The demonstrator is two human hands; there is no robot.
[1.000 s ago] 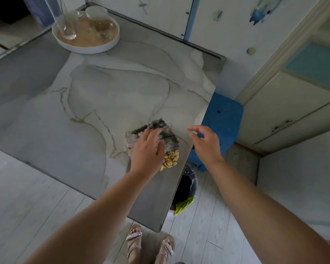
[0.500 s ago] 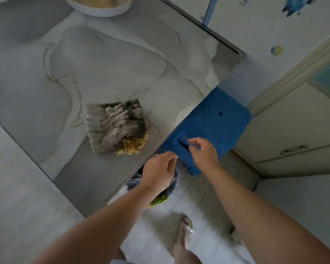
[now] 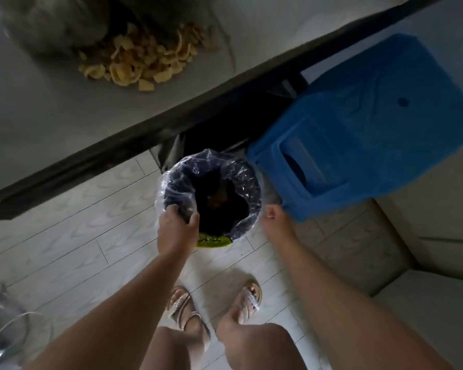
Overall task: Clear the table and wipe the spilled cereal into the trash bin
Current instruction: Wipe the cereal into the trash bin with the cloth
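A small round trash bin (image 3: 252, 182), lined with a clear plastic bag and dark inside, stands on the floor just below the table's edge. My left hand (image 3: 175, 231) is shut on the bin's near-left rim, thumb inside. My right hand (image 3: 278, 222) sits beside the bin's right side, at the corner of the blue stool, with its fingers curled and its tips hidden. On the grey table (image 3: 51, 116) above lies a heap of yellow cereal (image 3: 142, 60), with the blurred grey cloth (image 3: 64, 20) right behind it.
A blue plastic stool (image 3: 372, 116) stands close to the right of the bin, partly under the table. My sandalled feet (image 3: 214, 305) are on the pale plank floor just in front of the bin. Something clear like glass (image 3: 6, 329) shows at the bottom left.
I have bent down, so the view dropped from the tabletop to the floor. My left hand left the cloth and took hold of the bin's rim. My right hand dropped beside the bin.
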